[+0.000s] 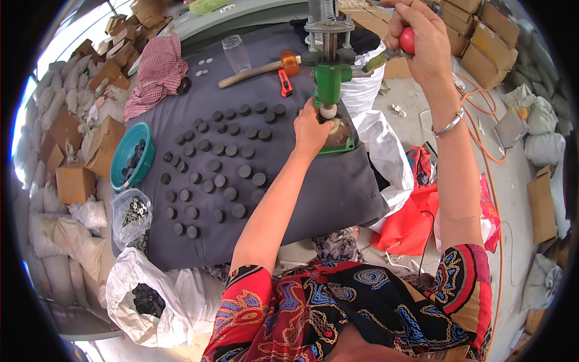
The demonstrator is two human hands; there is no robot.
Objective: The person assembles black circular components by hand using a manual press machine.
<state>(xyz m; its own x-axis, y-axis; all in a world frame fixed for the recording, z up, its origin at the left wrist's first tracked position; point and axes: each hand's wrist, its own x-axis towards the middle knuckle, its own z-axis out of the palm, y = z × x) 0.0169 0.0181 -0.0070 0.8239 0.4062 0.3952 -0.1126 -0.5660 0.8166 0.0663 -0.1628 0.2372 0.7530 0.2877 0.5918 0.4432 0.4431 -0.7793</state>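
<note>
Green hand press (329,81) upper centre | left hand (310,130) pinching white piece (329,111) under ram | right hand (422,39) clenched on red lever knob (408,40) | best: fingers clear, piece centred

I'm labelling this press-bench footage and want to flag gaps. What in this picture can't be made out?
Head view only:
- The piece under the green press: the left hand covers it.
- Red knob on the lever: mostly wrapped by the right hand.
- Top of the press: cut off by the upper edge.
- Contents of the teal bowl: dark pieces, too small to tell apart.
- Small pale discs near the glass jar: too small to identify.
</note>
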